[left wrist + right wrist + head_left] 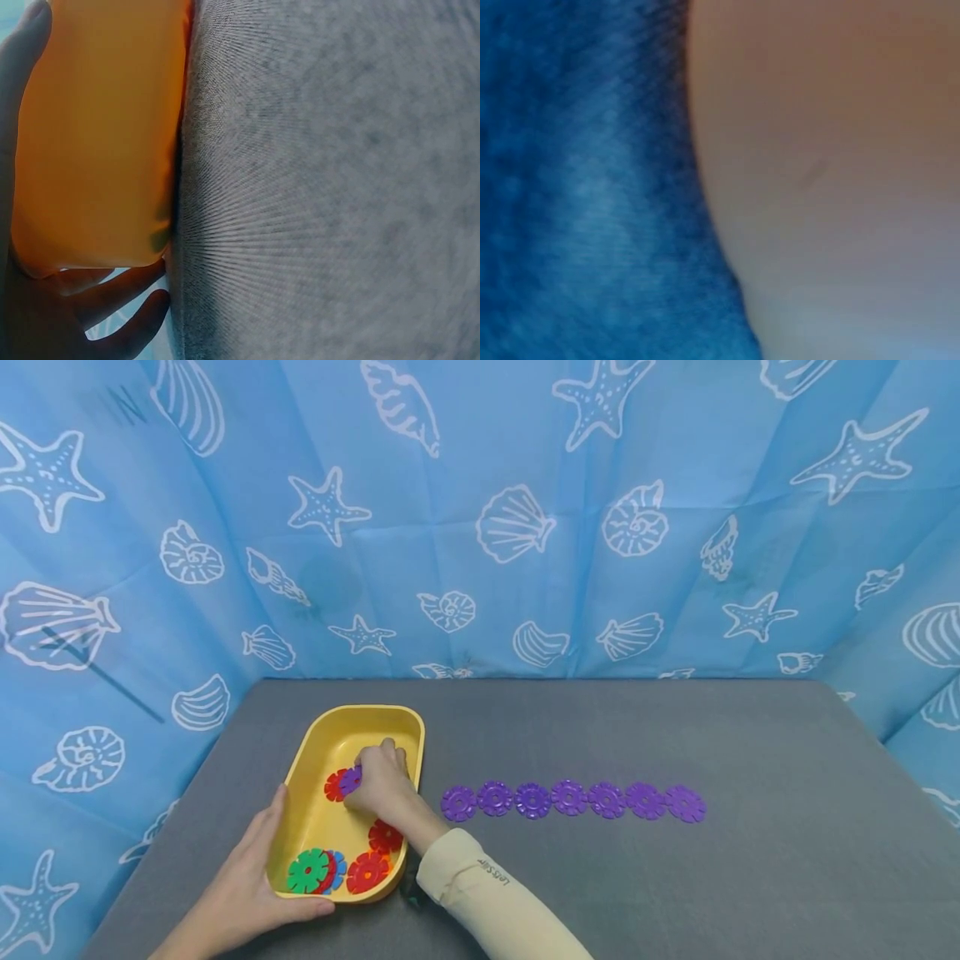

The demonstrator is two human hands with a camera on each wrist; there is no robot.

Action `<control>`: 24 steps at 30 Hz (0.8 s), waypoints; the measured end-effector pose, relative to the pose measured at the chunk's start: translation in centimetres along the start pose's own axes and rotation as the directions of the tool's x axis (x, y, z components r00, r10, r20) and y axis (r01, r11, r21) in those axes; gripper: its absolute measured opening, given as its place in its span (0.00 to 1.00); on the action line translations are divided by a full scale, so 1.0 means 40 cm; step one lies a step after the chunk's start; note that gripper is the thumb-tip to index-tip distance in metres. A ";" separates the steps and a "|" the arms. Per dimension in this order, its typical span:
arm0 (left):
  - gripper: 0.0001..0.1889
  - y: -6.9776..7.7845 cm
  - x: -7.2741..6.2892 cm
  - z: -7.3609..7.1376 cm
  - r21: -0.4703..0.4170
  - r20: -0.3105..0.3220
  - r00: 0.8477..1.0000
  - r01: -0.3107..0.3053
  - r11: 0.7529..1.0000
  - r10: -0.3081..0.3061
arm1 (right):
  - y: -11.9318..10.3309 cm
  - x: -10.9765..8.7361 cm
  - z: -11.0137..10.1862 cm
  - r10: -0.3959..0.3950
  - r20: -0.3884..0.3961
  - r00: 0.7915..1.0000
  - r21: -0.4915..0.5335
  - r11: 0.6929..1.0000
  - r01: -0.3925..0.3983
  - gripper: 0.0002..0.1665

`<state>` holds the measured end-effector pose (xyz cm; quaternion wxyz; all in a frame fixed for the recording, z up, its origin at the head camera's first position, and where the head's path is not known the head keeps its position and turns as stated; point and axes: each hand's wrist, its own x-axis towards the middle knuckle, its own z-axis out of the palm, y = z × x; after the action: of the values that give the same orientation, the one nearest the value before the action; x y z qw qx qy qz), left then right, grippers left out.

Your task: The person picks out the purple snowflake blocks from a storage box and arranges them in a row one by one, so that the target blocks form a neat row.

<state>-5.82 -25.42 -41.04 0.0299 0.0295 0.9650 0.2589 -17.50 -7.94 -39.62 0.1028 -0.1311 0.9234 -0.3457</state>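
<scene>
A yellow tray (315, 814) with rounded corners sits on the left of the table. My left hand (243, 877) holds its near left corner, fingers along the left wall and thumb by the near rim; the left wrist view shows the fingers around the tray's end. My right hand (382, 781) reaches inside with bent fingers, their tips hidden. Against its left side a purple notched disc (350, 781) overlaps a red disc (332, 786); I cannot tell whether the hand grips the purple one. Blurred skin (832, 165) fills much of the right wrist view.
Right of the tray, several purple notched discs (570, 797) lie in a row across the grey table (600, 727). In the tray's near end are a green disc (303, 872), a blue one (340, 870) and several red ones (367, 874). A blue seashell-print curtain (465, 560) hangs behind.
</scene>
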 end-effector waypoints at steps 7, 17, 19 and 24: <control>0.77 0.000 0.001 0.000 -0.001 0.016 1.000 0.012 1.000 -0.012 | -0.001 -0.002 0.004 -0.039 0.002 0.999 0.001 0.999 0.039 0.25; 0.77 0.001 0.000 -0.001 -0.008 0.061 0.997 0.054 0.999 -0.053 | -0.014 -0.023 0.003 -0.207 -0.027 0.978 -0.019 0.978 0.207 0.32; 0.77 0.002 0.000 -0.001 -0.010 0.061 0.997 0.052 0.999 -0.051 | -0.016 -0.031 0.000 -0.248 -0.041 0.968 -0.025 0.969 0.247 0.32; 0.77 0.003 0.001 -0.002 -0.014 0.065 0.997 0.050 0.999 -0.049 | -0.014 -0.049 -0.018 -0.333 -0.078 0.940 -0.013 0.943 0.334 0.32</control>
<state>-5.87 -25.36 -40.94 0.0679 0.0135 0.9618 0.2647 -15.77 -7.30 -38.53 0.0061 -0.2717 0.8912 -0.3632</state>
